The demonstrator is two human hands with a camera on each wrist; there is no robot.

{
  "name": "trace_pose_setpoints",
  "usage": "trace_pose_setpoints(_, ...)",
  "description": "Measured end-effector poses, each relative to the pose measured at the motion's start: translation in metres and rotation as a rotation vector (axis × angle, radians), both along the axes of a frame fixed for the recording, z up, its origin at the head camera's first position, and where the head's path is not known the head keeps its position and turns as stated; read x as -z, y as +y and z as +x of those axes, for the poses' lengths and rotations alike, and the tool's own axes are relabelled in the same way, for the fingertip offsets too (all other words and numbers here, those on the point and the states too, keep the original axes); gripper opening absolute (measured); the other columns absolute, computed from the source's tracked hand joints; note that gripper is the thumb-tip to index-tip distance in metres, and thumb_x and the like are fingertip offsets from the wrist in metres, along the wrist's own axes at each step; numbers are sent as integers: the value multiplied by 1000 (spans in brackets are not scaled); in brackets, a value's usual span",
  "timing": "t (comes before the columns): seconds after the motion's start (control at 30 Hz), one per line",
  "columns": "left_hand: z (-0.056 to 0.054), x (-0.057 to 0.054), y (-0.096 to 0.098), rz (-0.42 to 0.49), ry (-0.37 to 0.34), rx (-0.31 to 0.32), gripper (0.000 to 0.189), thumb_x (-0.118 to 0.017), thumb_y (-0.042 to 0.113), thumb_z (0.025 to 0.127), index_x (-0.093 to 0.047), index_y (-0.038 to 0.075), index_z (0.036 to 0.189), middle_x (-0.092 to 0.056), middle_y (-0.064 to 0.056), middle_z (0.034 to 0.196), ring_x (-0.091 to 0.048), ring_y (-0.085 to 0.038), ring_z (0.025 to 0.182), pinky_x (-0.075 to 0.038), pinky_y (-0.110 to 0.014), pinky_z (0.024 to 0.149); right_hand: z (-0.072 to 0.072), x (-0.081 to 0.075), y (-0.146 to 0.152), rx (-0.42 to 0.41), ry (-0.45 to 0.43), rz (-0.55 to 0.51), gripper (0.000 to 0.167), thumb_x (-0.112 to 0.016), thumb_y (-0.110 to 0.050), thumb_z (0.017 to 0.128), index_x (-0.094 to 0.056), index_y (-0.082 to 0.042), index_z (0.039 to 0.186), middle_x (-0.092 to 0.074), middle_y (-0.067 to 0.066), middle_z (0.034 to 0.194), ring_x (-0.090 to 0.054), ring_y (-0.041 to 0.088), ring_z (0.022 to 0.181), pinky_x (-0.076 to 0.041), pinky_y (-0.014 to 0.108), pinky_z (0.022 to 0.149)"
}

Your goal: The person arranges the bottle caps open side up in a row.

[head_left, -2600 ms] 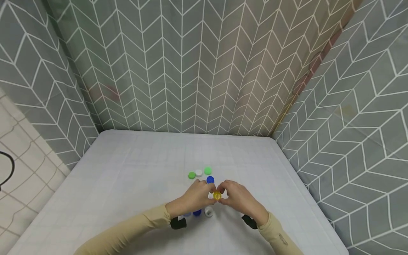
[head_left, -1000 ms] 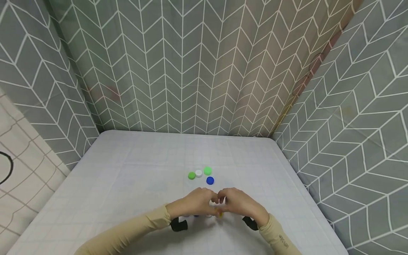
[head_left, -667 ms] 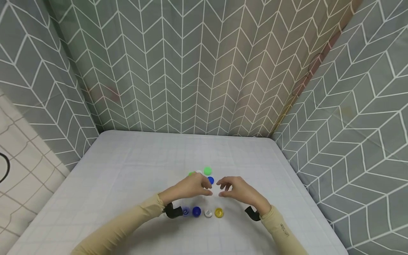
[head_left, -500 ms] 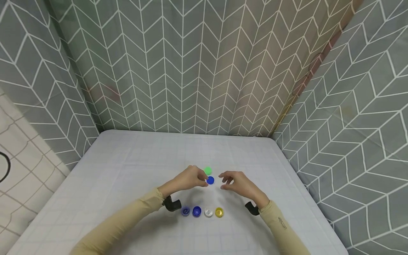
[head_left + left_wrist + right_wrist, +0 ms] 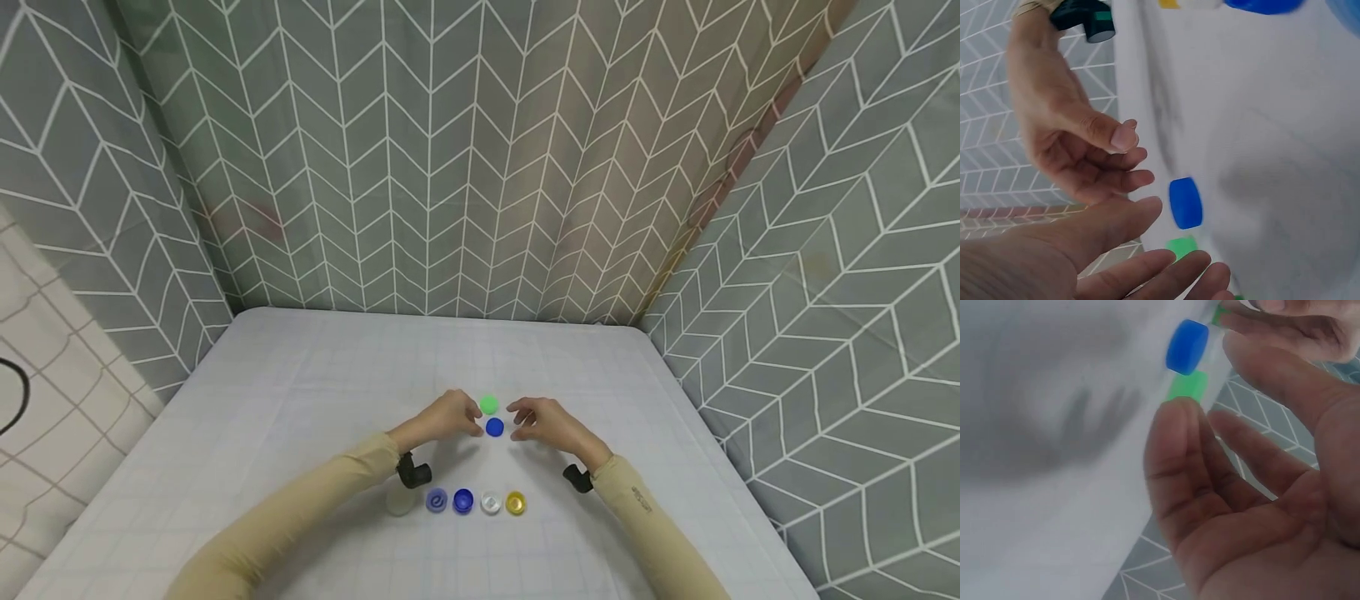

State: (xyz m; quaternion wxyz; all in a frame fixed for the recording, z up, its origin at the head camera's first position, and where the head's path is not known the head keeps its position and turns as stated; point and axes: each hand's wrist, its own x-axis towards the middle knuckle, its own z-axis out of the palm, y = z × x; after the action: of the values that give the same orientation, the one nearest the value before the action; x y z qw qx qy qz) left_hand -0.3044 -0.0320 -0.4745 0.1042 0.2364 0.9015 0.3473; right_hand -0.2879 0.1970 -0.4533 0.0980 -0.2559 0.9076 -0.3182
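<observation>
A blue bottle cap [image 5: 495, 427] lies on the table between my two hands, with a light green bottle cap [image 5: 489, 404] just behind it. My left hand [image 5: 448, 414] hovers to the left of the blue cap, fingers loosely bent and holding nothing. On the other side, my right hand [image 5: 551, 424] is likewise bare, its thumb and fingers apart. The right wrist view shows both the blue cap [image 5: 1187, 347] and the green cap [image 5: 1186, 386] beyond the fingertips, untouched. A sliver of another green cap [image 5: 1219, 314] peeks out by the left hand.
Nearer me runs a row of caps: a pale one [image 5: 401, 502] partly under the left wrist camera, a light purple one [image 5: 437, 500], a dark blue one [image 5: 462, 500], a white one [image 5: 491, 502] and a yellow one [image 5: 515, 502]. The white-covered table [image 5: 337, 358] ends at a patterned curtain.
Both hands held the yellow cap earlier; it was put down at the right end of the near row and let go. The hands then moved forward to either side of the blue cap.
</observation>
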Motion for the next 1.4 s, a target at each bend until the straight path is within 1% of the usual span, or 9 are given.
trace_pose_setpoints(0.1,0,4,5,-33,13,-3,35,-81,14,74,-72,-3,102,-73,-9,85,-65,-14,73,-54,-29,67,-3,6,-3,24,-26,21,47,-78,-13,80,-61,0,122,-67,15,100,-63,20,88,-51,27,71)
trace_pose_setpoints(0.23,1,4,10,-63,10,-2,36,-81,13,73,-72,-3,103,-73,-7,84,-64,-13,72,-53,-28,67,-4,12,-8,46,-51,39,48,-79,-11,78,-61,0,121,-67,14,99,-62,18,87,-52,28,71)
trace_pose_setpoints(0.37,2,4,13,-106,31,5,34,-82,14,72,-73,0,102,-73,-6,84,-63,-11,70,-52,-27,66,-6,15,-11,31,-21,41,45,-79,-8,77,-63,2,117,-67,12,94,-60,16,83,-51,27,72)
trace_pose_setpoints(0.5,2,6,14,-139,58,5,27,-81,16,73,-75,4,96,-73,-2,82,-60,-8,65,-50,-24,62,-10,21,-15,5,22,34,38,-77,-6,77,-66,2,112,-67,12,90,-58,12,79,-49,24,71)
trace_pose_setpoints(0.8,2,11,20,-131,94,-4,15,-81,18,74,-77,8,85,-66,7,64,-49,-5,56,-41,-20,53,-10,27,-20,43,15,29,27,-76,-6,79,-69,0,105,-67,8,88,-57,11,78,-48,23,68)
trace_pose_setpoints(0.93,3,12,19,-114,116,-6,16,-82,20,74,-76,9,83,-66,7,64,-50,-4,56,-42,-19,53,-8,25,-21,39,14,20,26,-76,-7,79,-70,0,103,-68,7,88,-58,11,78,-49,23,69)
trace_pose_setpoints(1.13,4,10,14,-38,123,20,20,-82,21,74,-77,7,87,-72,2,76,-57,-5,65,-47,-20,61,-1,17,-19,11,23,2,24,-74,-9,83,-70,-2,105,-70,6,92,-61,11,81,-50,23,72)
trace_pose_setpoints(1.3,5,7,8,87,63,40,22,-81,19,75,-76,4,91,-74,-3,82,-64,-8,73,-52,-23,68,5,9,-15,-3,31,-27,24,-72,-12,85,-71,-4,108,-73,5,96,-65,11,84,-52,23,73)
trace_pose_setpoints(1.4,6,6,4,138,18,46,24,-81,22,76,-75,5,93,-75,-3,85,-67,-8,77,-54,-24,71,10,4,-13,-9,24,-52,24,-71,-13,87,-70,-5,109,-73,5,97,-67,12,87,-53,24,76)
